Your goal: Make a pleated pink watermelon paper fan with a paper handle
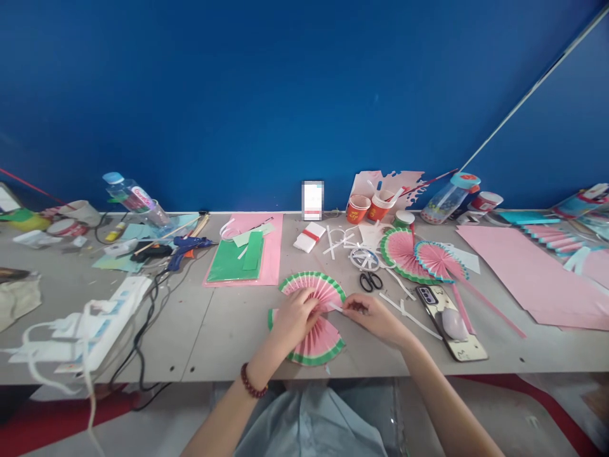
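A pleated pink paper fan with a green rim (314, 287), made like a watermelon slice, lies on the grey table (228, 330) in front of me. My left hand (295, 315) rests on its middle, fingers curled down on the folds. My right hand (373, 315) is at the fan's right side, fingers pinched on a thin white strip (335, 307) that sticks out of the fan's centre.
Black scissors (370, 280), a phone (451, 322), two finished fans (419, 256) and white paper strips lie to the right. Green and pink paper sheets (242, 257), a glue gun (188, 246), a power strip (102, 320), bottles and paper cups (368, 206) stand further back.
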Demonstrator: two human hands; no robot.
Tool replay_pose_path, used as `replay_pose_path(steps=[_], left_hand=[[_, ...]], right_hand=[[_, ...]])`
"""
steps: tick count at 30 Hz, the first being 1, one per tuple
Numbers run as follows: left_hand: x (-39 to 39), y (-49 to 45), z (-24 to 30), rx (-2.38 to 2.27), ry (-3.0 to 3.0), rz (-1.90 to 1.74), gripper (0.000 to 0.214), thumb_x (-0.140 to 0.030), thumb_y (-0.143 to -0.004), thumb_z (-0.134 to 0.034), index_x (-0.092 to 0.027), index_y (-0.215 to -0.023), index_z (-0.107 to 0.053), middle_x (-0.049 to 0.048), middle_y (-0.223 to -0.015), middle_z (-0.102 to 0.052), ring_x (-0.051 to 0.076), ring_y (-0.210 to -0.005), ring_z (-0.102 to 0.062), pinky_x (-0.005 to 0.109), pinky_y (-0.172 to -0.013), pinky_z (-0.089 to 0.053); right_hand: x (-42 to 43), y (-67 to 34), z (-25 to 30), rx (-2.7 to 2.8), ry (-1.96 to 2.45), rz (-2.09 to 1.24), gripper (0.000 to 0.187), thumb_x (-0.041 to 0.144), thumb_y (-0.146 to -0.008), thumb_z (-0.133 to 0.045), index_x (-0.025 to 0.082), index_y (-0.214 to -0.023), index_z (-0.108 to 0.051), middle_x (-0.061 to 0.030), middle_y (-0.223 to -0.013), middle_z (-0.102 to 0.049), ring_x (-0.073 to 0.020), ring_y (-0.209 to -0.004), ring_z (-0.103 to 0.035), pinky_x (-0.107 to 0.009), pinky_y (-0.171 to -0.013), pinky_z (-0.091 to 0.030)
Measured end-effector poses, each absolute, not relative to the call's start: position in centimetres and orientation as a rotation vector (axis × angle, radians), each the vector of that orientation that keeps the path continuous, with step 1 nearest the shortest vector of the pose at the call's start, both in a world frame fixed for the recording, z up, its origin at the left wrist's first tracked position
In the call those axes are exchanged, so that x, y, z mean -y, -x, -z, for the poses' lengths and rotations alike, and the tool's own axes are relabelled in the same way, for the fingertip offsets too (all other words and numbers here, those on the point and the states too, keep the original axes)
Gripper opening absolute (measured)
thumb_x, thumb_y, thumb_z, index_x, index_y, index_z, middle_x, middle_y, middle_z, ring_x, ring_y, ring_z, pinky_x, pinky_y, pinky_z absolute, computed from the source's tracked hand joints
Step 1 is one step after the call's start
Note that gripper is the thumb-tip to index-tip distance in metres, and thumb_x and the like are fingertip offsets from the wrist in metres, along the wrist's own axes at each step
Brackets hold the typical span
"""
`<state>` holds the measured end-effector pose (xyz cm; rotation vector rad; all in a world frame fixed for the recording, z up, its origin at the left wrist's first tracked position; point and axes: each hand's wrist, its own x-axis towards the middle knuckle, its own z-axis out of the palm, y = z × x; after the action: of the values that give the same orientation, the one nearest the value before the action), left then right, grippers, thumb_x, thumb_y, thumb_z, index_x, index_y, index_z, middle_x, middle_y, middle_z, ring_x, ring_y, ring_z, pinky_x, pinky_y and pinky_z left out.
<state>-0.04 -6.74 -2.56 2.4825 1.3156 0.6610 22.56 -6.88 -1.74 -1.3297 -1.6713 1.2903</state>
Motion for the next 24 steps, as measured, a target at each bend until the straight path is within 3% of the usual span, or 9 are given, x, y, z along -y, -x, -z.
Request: replay_pose_path(steps=[4,8,12,17,21,24], left_hand=[[6.3,-0.7,2.5,-1.329,-2.590,-0.578,0.010,-0.018,-0.088,-0.054,-0.018,-0.083,-0.063,0.0076,-0.104,-0.063,0.024,-0.095,-0.061,0.039,-0.081,-0.050],[6.4,-0.8,2.6,-1.326,-2.597,-0.542,0.009,-0.018,-0.088,-0.055,-0.018,-0.084,-0.063,0.0069,-0.097,-0.064,0.023,-0.090,-0.062,0.037,-0.077,-0.051],[6.6,-0.6,2.7,-1.299,-2.512,-0.581,0.010,-0.019,-0.087,-0.058,-0.018,-0.080,-0.065,0.0072,-0.100,-0.064,0.022,-0.091,-0.063,0.035,-0.077,-0.051],[6.6,-0.4,2.8,-1.292,-2.461,-0.559,0.020,-0.016,-0.090,-0.051,-0.019,-0.079,-0.068,0.0069,-0.097,-0.064,0.020,-0.094,-0.062,0.034,-0.079,-0.052],[6.5,-0.5,2.8,-1.301,-2.505,-0.521,0.022,-0.012,-0.089,-0.050,-0.018,-0.077,-0.067,0.0064,-0.094,-0.064,0.021,-0.095,-0.062,0.034,-0.079,-0.052],[6.5,-0.5,2.6,-1.312,-2.508,-0.593,0.021,-0.013,-0.089,-0.051,-0.017,-0.076,-0.066,0.0063,-0.094,-0.065,0.021,-0.096,-0.062,0.034,-0.079,-0.052]], right_hand=[[6.0,-23.2,1.4,1.672,1.296,-1.218,0.011,0.023,-0.075,-0.066,0.022,-0.084,-0.070,-0.0012,-0.081,-0.066,-0.0165,-0.073,-0.055,-0.028,-0.068,-0.041],[5.7,-24.1,2.5,1.488,1.190,-1.181,0.026,0.019,-0.070,-0.066,0.024,-0.096,-0.068,-0.0032,-0.101,-0.064,-0.0188,-0.088,-0.057,-0.030,-0.077,-0.045],[6.1,-24.6,3.8,1.379,1.134,-1.173,0.050,0.015,-0.068,-0.064,0.029,-0.117,-0.060,-0.0059,-0.121,-0.054,-0.0191,-0.095,-0.058,-0.030,-0.075,-0.047],[7.4,-23.9,4.5,1.488,1.313,-0.924,0.080,0.015,-0.068,-0.064,0.032,-0.141,-0.039,-0.0039,-0.104,-0.061,-0.0162,-0.076,-0.056,-0.031,-0.069,-0.047],[8.2,-23.0,4.5,1.568,1.386,-0.824,0.082,0.019,-0.070,-0.068,0.029,-0.145,-0.034,-0.0005,-0.083,-0.065,-0.0184,-0.073,-0.054,-0.034,-0.076,-0.046],[8.1,-22.5,4.4,1.495,1.366,-0.934,0.085,0.021,-0.072,-0.069,0.027,-0.147,-0.029,0.0011,-0.078,-0.066,-0.0169,-0.067,-0.054,-0.032,-0.070,-0.046]])
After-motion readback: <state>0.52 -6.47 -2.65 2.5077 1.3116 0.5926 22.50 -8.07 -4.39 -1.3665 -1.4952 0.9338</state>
